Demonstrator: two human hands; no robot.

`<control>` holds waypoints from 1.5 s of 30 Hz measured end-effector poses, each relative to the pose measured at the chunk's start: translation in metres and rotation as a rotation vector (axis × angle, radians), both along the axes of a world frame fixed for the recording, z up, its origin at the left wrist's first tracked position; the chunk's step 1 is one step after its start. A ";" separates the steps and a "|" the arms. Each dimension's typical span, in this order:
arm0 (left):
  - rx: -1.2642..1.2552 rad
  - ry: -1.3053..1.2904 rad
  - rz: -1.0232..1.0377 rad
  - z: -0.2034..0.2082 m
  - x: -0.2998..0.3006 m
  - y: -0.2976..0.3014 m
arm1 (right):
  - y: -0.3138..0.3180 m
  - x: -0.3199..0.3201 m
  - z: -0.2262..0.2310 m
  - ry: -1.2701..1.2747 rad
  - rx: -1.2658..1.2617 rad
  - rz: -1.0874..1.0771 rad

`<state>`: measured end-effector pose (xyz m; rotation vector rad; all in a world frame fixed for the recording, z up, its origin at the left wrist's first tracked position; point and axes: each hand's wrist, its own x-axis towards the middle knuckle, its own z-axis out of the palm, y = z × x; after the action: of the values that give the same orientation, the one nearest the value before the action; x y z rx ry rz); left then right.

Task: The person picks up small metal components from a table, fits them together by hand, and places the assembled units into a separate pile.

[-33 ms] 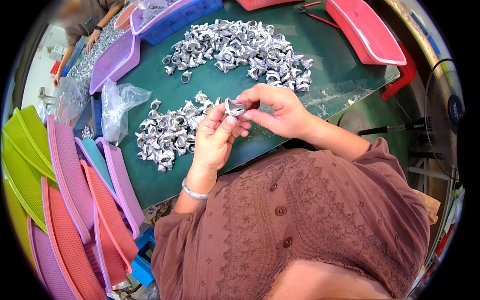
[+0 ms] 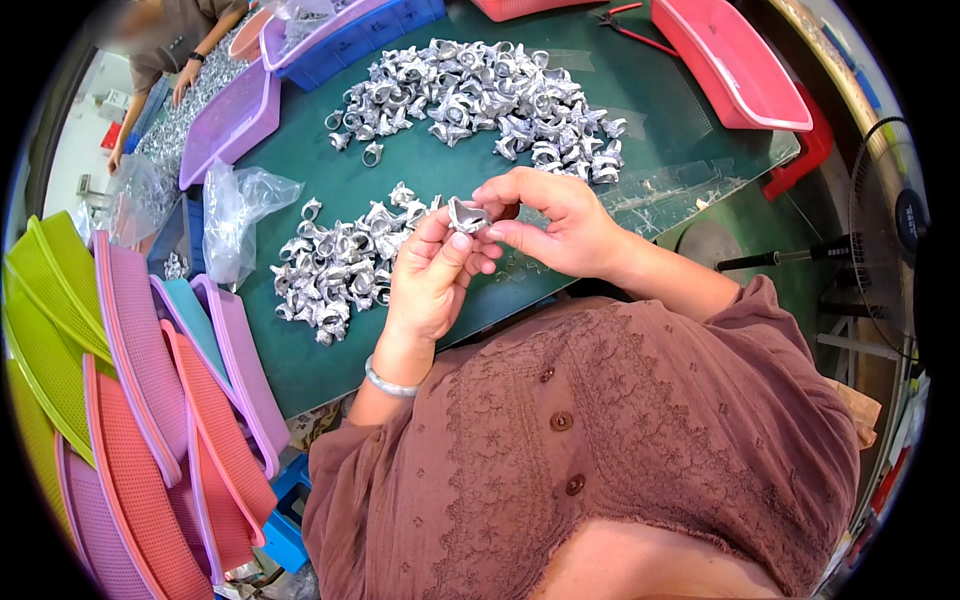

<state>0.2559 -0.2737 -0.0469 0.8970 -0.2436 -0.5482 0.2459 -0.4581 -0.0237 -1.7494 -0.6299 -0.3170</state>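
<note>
A silver-coloured metal ring (image 2: 466, 214) with a broad, hollow-looking top is held up over the near part of the green table (image 2: 300, 375). My left hand (image 2: 428, 285) grips it from the left between thumb and fingers. From the right, the thumb and forefinger of my right hand (image 2: 565, 225) pinch its edge. Just left of my hands lies a smaller pile of similar rings (image 2: 335, 265). A larger pile of them (image 2: 480, 90) spreads across the table beyond my hands. One loose ring (image 2: 372, 153) sits apart, near that pile's lower left.
Purple (image 2: 232, 125) and blue (image 2: 365, 45) bins line the far left, with a plastic bag (image 2: 240, 220) nearby. Stacked coloured baskets (image 2: 140, 340) crowd the left side. Red-handled pliers (image 2: 640, 30) and a pink bin (image 2: 725, 60) are far right. Another person's arm (image 2: 205, 45) reaches over parts.
</note>
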 end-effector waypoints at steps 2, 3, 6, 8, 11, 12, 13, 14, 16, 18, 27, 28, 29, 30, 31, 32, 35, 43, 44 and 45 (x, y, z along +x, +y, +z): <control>-0.050 -0.009 -0.016 -0.007 0.002 0.002 | 0.000 0.000 0.000 -0.037 0.026 0.011; -0.074 -0.014 -0.023 -0.009 0.003 0.002 | 0.000 0.000 0.000 -0.040 0.028 0.016; -0.077 -0.018 -0.033 -0.010 0.003 0.003 | 0.000 -0.001 0.001 -0.038 0.036 0.024; -0.086 -0.016 -0.035 -0.009 0.003 0.003 | 0.000 -0.001 -0.001 -0.027 0.045 0.025; -0.067 -0.014 -0.026 -0.010 0.003 0.003 | -0.001 -0.001 -0.002 -0.010 0.044 0.026; -0.056 -0.014 -0.021 -0.010 0.004 0.003 | -0.001 -0.001 -0.003 -0.015 0.046 0.026; -0.056 -0.014 -0.022 -0.010 0.004 0.003 | -0.001 0.000 -0.004 -0.019 0.047 0.026; -0.056 -0.015 -0.023 -0.010 0.004 0.003 | -0.001 0.000 -0.004 -0.024 0.048 0.025; -0.055 -0.014 -0.022 -0.011 0.004 0.003 | -0.002 0.000 -0.005 -0.017 0.057 0.030; -0.051 -0.010 -0.019 -0.011 0.005 0.004 | -0.002 0.000 -0.006 -0.010 0.059 0.022; -0.036 0.098 0.018 -0.003 0.003 0.005 | -0.042 0.029 -0.020 -0.118 -0.166 -0.451; -0.061 0.097 0.020 -0.007 0.005 0.007 | -0.048 0.033 -0.020 -0.091 -0.194 -0.500; -0.068 0.103 0.015 -0.007 0.005 0.008 | -0.053 0.038 -0.021 -0.139 -0.298 -0.528; -0.076 0.108 0.010 -0.007 0.006 0.009 | -0.058 0.044 -0.022 -0.188 -0.401 -0.555; -0.082 0.115 0.005 -0.007 0.006 0.009 | -0.062 0.048 -0.025 -0.235 -0.505 -0.582; -0.041 0.109 0.012 -0.008 0.006 0.010 | -0.061 0.052 -0.028 -0.216 -0.565 -0.594; -0.051 0.127 0.006 -0.010 0.006 0.009 | -0.051 0.055 -0.025 -0.244 -0.768 -0.573; 0.099 0.096 0.026 -0.004 0.004 0.008 | -0.040 0.069 -0.028 -0.226 -0.815 -0.579; 0.108 0.098 0.026 -0.004 0.004 0.008 | -0.042 0.068 -0.028 -0.223 -0.736 -0.565; 0.125 0.097 0.033 -0.004 0.004 0.008 | -0.043 0.067 -0.028 -0.220 -0.657 -0.552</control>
<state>0.2601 -0.2656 -0.0504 0.9907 -0.1074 -0.5790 0.3131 -0.5016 -0.0512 -2.5427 -0.4126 -0.7542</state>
